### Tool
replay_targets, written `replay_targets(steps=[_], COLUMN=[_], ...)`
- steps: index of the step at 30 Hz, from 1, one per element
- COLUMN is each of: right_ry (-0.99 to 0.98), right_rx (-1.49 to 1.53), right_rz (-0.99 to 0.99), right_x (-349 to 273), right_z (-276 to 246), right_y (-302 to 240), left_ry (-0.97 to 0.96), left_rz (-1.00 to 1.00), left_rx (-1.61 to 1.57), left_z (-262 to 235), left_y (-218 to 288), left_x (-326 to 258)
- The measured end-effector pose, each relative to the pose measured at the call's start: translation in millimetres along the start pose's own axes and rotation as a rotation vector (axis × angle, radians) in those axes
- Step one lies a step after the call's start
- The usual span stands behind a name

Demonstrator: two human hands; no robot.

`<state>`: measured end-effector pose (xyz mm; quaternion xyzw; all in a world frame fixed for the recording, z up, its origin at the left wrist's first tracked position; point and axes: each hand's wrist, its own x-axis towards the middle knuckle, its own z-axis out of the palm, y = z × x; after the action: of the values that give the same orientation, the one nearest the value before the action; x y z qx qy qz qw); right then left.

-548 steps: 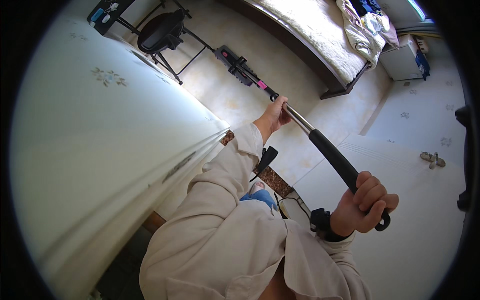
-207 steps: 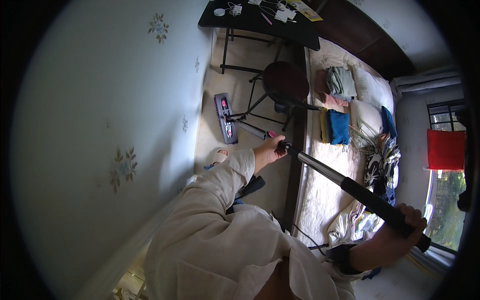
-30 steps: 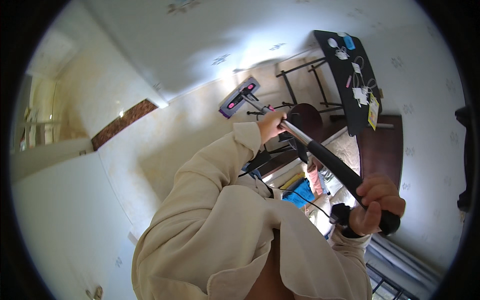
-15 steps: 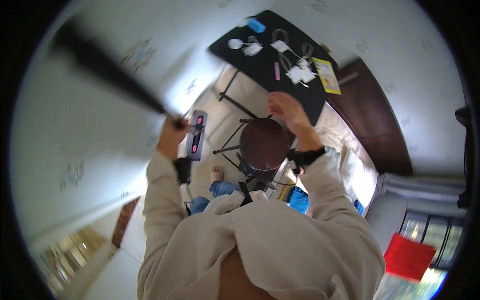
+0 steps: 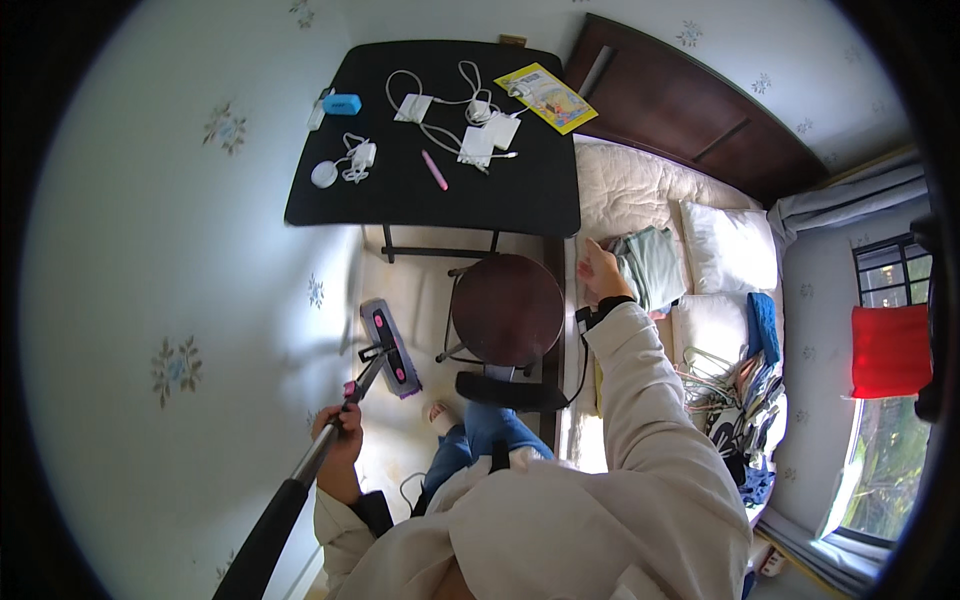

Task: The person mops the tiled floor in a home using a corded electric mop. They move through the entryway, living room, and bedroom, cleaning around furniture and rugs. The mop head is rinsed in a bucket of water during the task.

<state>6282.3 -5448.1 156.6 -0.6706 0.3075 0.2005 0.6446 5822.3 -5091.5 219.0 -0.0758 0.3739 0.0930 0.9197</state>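
My left hand [image 5: 338, 432] is wrapped around the metal pole of a flat mop [image 5: 391, 348]. The mop's black grip runs back past my arm toward the lower left. Its long grey and purple head, with pink parts, lies on the pale floor beside the wall. Held out over the edge of the bed, my right hand [image 5: 603, 272] has its fingers loosely apart and nothing visible in them. It is nearest to a folded green cloth [image 5: 648, 265]; whether it touches the cloth, I cannot tell.
A round dark stool [image 5: 507, 310] stands before me, near the black table [image 5: 400, 205] bearing white cables, chargers and a pink pen. At right, the bed holds pillows [image 5: 728, 250] and a heap of clothes and hangers [image 5: 740, 400]. The patterned wall [image 5: 200, 300] borders the left.
The view has turned, bringing more of the bed into sight. The mop's pole has swung from pointing up-left to down-left. My right hand now appears beside the bed instead of near the table.
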Motion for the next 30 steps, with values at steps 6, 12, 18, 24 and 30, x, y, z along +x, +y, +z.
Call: replay_targets(steps=[6, 12, 18, 24, 30], right_ry=[0.092, -0.009, 0.148, 0.225, 0.288], right_rx=[-0.338, -0.623, -0.772, -0.819, -0.891], right_rz=[-0.006, -0.340, -0.452, -0.443, -0.433], right_x=[103, 167, 148, 131, 128], right_z=[17, 74, 76, 77, 75], right_y=[-37, -45, -50, -46, -53], left_ry=[0.028, 0.110, 0.122, 0.107, 0.155], left_rz=[0.003, 0.006, 0.024, -0.017, 0.001], left_rx=[0.048, 0.018, 0.052, 0.022, 0.012], left_z=[28, 42, 59, 72, 89], left_y=[-15, -39, -44, -5, 35], left_x=[22, 45, 63, 63, 60])
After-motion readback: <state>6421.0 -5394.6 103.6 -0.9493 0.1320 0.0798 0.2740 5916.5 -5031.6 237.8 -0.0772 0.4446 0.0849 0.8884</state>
